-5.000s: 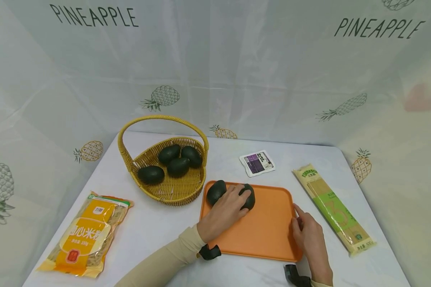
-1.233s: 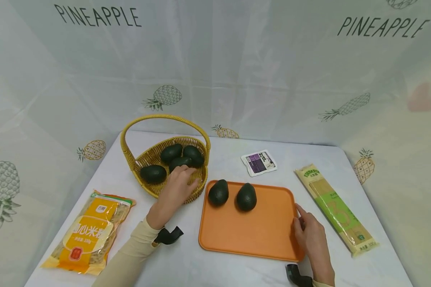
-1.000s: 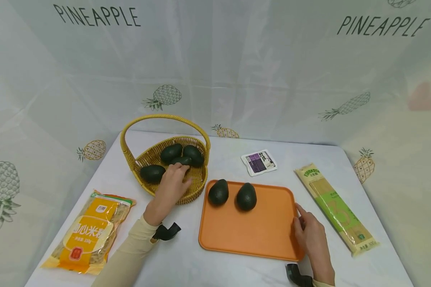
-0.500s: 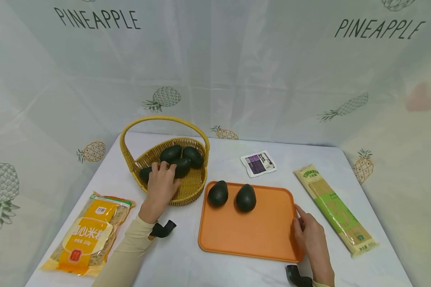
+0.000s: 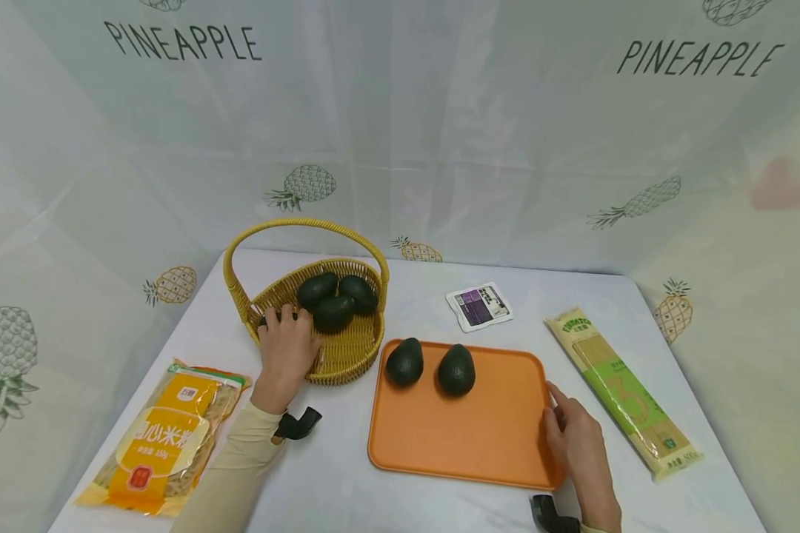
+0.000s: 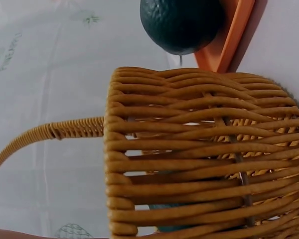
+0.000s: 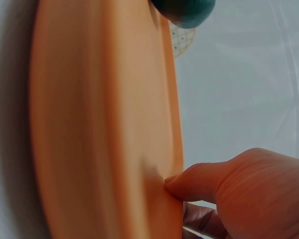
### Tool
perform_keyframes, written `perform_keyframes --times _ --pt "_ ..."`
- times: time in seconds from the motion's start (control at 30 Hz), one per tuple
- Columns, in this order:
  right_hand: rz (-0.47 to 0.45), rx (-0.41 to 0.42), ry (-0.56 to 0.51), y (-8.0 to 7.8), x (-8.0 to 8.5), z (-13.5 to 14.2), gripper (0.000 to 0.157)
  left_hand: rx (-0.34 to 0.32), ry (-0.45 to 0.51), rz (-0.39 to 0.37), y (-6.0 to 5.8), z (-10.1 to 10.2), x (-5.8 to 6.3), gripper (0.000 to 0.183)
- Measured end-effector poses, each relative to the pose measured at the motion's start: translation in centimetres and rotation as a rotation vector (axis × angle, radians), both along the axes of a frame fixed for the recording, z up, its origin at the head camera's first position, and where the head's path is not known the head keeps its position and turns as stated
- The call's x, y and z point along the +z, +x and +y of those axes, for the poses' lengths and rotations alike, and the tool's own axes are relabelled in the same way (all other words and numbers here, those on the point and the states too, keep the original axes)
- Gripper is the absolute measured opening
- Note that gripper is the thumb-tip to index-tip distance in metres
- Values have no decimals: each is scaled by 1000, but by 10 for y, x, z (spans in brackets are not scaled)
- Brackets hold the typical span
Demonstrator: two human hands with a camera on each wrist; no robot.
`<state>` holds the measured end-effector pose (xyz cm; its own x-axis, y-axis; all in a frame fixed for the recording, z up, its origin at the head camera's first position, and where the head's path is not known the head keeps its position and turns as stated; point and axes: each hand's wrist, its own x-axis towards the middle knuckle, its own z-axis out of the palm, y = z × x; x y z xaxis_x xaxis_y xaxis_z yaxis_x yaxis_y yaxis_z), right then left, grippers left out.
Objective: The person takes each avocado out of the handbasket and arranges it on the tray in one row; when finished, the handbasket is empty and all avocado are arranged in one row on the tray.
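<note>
In the head view my left hand (image 5: pixel 287 352) reaches over the near left rim of a woven basket (image 5: pixel 343 359), its fingers curled over the leftmost avocado (image 5: pixel 263 321), which is mostly hidden beneath them. Three more dark green avocados (image 5: pixel 334 314) lie together further back in the basket. My right hand (image 5: pixel 578 440) pinches the right edge of an orange tray (image 5: pixel 467 444); the right wrist view shows the thumb (image 7: pixel 197 181) on the tray's inner side and fingers behind the edge. Two avocados (image 5: pixel 456 370) rest apart near the tray's back left.
A yellow bag of noodles (image 5: pixel 163 440) lies at the left. To the right of the tray is a long green pack of noodles (image 5: pixel 623 392), and behind the tray a small white and purple packet (image 5: pixel 480 306). The basket's tall handle (image 5: pixel 307 223) arches over it.
My left hand has let go of the tray's right-hand avocado and moved to the basket, then leftward across it onto the leftmost avocado. The right hand stays at the tray's edge.
</note>
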<state>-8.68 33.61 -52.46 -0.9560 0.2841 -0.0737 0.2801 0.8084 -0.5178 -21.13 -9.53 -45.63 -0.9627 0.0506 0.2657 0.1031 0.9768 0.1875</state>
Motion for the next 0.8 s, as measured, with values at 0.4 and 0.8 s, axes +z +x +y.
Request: perform_keyframes --times 0.4,0.8 --pt "32 5 6 2 -3 1 51 12 -37 -65 -1 -8 0 46" --pt "31 3 12 0 -4 0 51 20 -20 -112 -6 -11 -7 55"
